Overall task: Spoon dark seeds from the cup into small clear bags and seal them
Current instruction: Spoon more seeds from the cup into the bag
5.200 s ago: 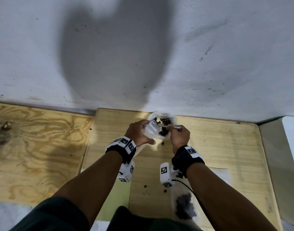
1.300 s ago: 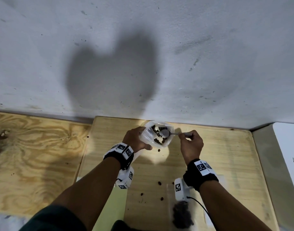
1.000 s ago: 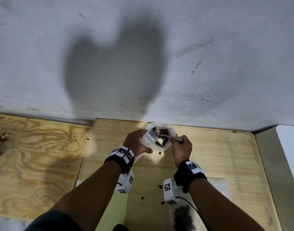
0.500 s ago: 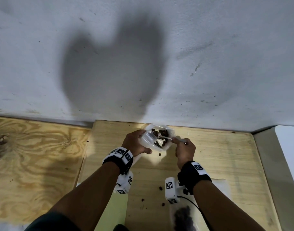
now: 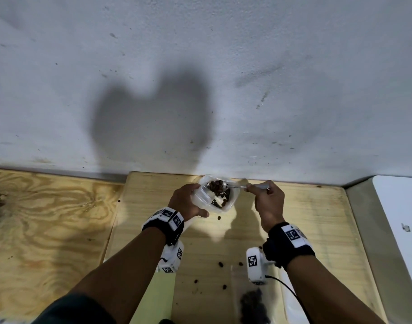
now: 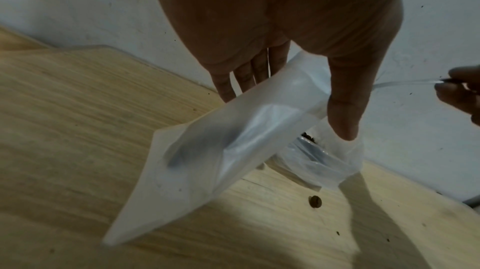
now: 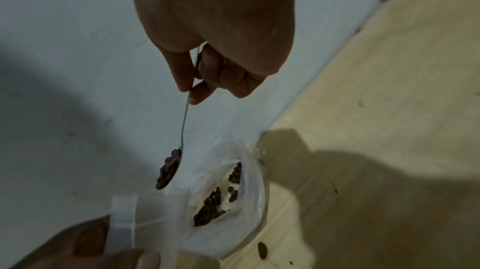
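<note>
Scooping step: right hand (image 5: 268, 202) is pinching spoon (image 7: 170, 170), loaded w/ seeds, just above cup (image 5: 223, 202). Left hand (image 5: 186, 203) is gripping cup plus empty bag (image 6: 207, 150). Next: tipping spoon into bag mouth w/o spilling.

— Head view?
— High above the grip, tilted forward and down. Takes in both forearms, the pale wooden board (image 5: 305, 218) beneath the grip and the grey-white plaster wall (image 5: 200, 66) beyond.
— Left wrist view?
— Very close, looking along the left hand (image 6: 285, 27) at the frosted clear plastic bag (image 6: 207, 150) pinched there.
— Right wrist view?
— Equally close, looking down the right hand (image 7: 221, 27) and along the gripped thin metal spoon (image 7: 184, 125).
— Shared ground?
— The round clear plastic cup (image 7: 263, 191) beside both grips, seen in all three.
</note>
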Motion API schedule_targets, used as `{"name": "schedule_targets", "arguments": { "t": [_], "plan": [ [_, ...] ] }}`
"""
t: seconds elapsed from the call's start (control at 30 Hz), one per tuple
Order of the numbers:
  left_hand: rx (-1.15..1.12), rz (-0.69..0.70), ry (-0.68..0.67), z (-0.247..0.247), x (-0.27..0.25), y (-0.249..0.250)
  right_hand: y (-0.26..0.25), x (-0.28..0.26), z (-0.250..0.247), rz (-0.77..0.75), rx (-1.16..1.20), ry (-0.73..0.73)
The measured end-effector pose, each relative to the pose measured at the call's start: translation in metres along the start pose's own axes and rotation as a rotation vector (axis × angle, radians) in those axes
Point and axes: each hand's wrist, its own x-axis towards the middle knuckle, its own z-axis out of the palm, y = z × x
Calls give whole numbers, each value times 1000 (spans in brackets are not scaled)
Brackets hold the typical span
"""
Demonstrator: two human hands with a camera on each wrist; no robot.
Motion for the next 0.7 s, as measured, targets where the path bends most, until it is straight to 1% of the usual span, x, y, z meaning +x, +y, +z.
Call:
{"name": "schedule_targets", "arguments": {
  "t": [0.23,0.33,0.37,0.4,0.53,0.57,0.7],
  "plan": [
    [-45,-11,0,0,-2,3,-6,-11,19,-347,-321,-221],
    [-50,-7,-1,0,-3,5,-7,-14,21,-406,-363,-311],
    [-48,-7,-2,0,-3,5,-7,-13,18,-399,-361,-303],
    [-46,-6,-3,-1,-3,6,-6,-10,16,-381,-347,-264],
    [-59,-8,-1,-2,-3,4,4,2,0,-255,-191,5],
    [-63,-7,4,-2,-3,3,7,4,-2,-208,-175,45],
    [-72,8,32,-2,-9,-1,15,4,-2,-29,-153,48]
  ]
}}
